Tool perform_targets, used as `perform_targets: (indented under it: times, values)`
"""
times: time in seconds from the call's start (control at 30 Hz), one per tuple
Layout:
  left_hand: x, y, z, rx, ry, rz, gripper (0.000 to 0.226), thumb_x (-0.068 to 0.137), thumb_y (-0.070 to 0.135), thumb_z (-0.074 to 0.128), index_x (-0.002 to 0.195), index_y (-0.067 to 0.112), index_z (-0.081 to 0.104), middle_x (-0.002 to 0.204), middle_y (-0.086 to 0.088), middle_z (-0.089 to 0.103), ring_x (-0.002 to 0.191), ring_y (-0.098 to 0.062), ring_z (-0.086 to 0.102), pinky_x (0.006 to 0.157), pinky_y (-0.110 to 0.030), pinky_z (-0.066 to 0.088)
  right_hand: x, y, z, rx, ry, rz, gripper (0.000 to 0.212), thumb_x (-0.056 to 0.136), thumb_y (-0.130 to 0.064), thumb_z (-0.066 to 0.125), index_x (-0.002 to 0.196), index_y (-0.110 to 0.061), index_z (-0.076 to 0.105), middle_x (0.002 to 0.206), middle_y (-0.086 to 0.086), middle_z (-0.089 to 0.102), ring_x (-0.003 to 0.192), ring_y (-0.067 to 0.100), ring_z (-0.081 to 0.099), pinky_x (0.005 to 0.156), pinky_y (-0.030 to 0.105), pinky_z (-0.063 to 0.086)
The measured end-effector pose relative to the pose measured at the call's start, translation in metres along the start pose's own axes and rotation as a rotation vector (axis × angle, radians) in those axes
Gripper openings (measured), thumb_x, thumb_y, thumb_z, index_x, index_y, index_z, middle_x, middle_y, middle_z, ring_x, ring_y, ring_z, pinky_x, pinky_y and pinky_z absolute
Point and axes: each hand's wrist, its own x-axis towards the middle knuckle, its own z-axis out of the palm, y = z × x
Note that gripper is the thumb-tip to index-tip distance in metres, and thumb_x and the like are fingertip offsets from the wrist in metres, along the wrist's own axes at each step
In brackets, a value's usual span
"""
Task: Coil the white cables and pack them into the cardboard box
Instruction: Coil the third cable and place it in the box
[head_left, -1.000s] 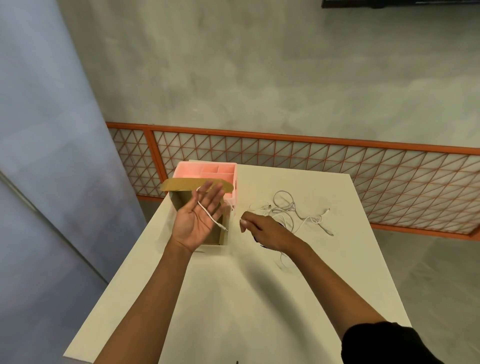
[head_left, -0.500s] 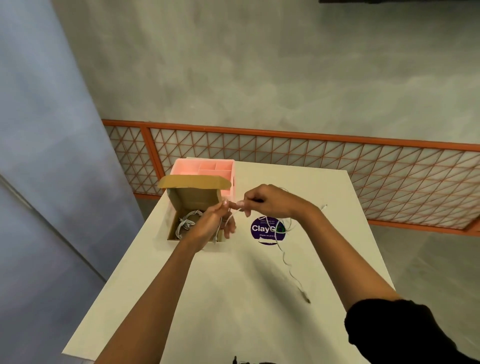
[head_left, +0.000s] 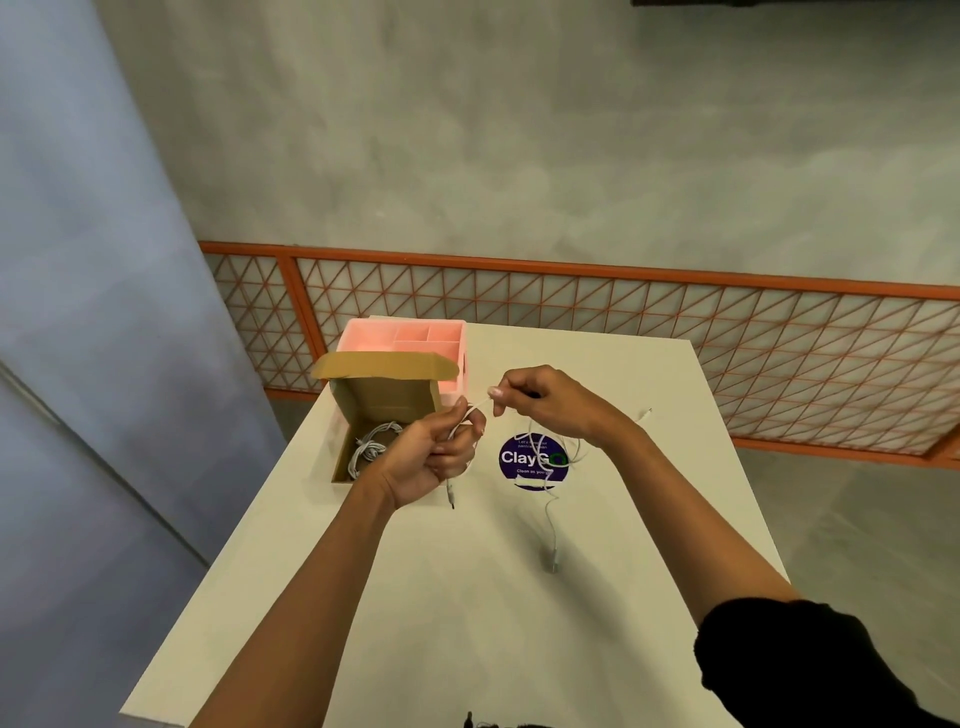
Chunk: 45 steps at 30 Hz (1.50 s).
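Your left hand (head_left: 434, 454) is raised above the bench (head_left: 467, 613), just right of the cardboard box (head_left: 387, 402). Its fingers (head_left: 460, 439) are curled round a white cable (head_left: 477, 407), and a short end with a dark plug (head_left: 451, 496) hangs below your fist. Your right hand (head_left: 553, 408) is close beside it, toward the middle of the bench. Its thumb and forefinger pinch the same cable, so a short stretch runs between your two hands.

The rest of the cable drops under your right hand, crosses a round purple sticker (head_left: 522, 460) marked "ClayGo" and trails toward the near edge. It ends in a pale connector (head_left: 553, 564), too blurred to tell whether it rests on the bench.

The cardboard box stands open by the left edge, near the far left corner, with its lid flap raised on the far side. Coiled white cables (head_left: 371, 441) lie inside it. A pink divided tray (head_left: 410, 332) sits right behind the box at that corner.
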Motion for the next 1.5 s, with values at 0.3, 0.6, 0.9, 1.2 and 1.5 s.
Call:
perform_targets:
  times: [0.3,0.6,0.9,1.2,1.5]
  values:
    - [0.001,0.002,0.000,-0.174,-0.076,-0.075,0.040,0.099,0.031,0.031,0.077,0.012,0.058,0.049,0.006,0.021,0.041,-0.004,0.015,0.039,-0.017,0.014,0.002,-0.005,0.002,0.032,0.047,-0.032,0.024,0.095,-0.031,0.055,0.077,-0.020,0.067,0.066,-0.009,0.060,0.066,0.016,0.045,0.066,0.028,0.037]
    - [0.001,0.003,0.001,-0.192,-0.055,0.027,0.044,0.099,0.029,0.029,0.117,0.006,0.063,0.043,0.006,0.020,0.040,-0.007,0.010,0.036,-0.015,0.020,-0.001,0.009,0.004,0.062,0.123,0.032,0.026,0.096,-0.032,0.051,0.081,-0.017,0.066,0.067,-0.006,0.055,0.063,0.008,0.046,0.066,0.024,0.039]
    - [0.009,0.008,-0.001,-0.257,0.129,0.255,0.043,0.097,0.031,0.036,0.137,0.019,0.046,0.078,-0.001,0.071,0.069,-0.008,0.067,0.068,-0.019,0.056,-0.016,0.018,0.036,0.010,-0.177,0.174,0.031,0.103,-0.026,0.031,0.091,-0.012,0.055,0.060,-0.001,0.049,0.047,0.008,0.047,0.053,0.013,0.041]
    - [0.017,0.002,-0.006,-0.064,0.232,0.280,0.043,0.103,0.035,0.023,0.145,0.027,0.030,0.126,-0.005,0.063,0.120,-0.024,0.058,0.107,-0.043,0.038,-0.016,0.005,0.037,-0.139,-0.303,0.088,0.034,0.101,-0.036,0.040,0.089,-0.017,0.065,0.059,-0.002,0.047,0.052,0.012,0.046,0.066,0.026,0.043]
    - [0.020,-0.010,-0.006,0.419,0.325,0.076,0.045,0.101,0.042,0.025,0.146,0.035,0.029,0.130,0.003,0.060,0.120,-0.014,0.054,0.104,-0.037,0.033,-0.009,-0.014,0.015,-0.248,-0.284,0.021,0.038,0.098,-0.038,0.046,0.077,-0.015,0.069,0.071,-0.028,0.064,0.061,0.000,0.054,0.061,0.012,0.037]
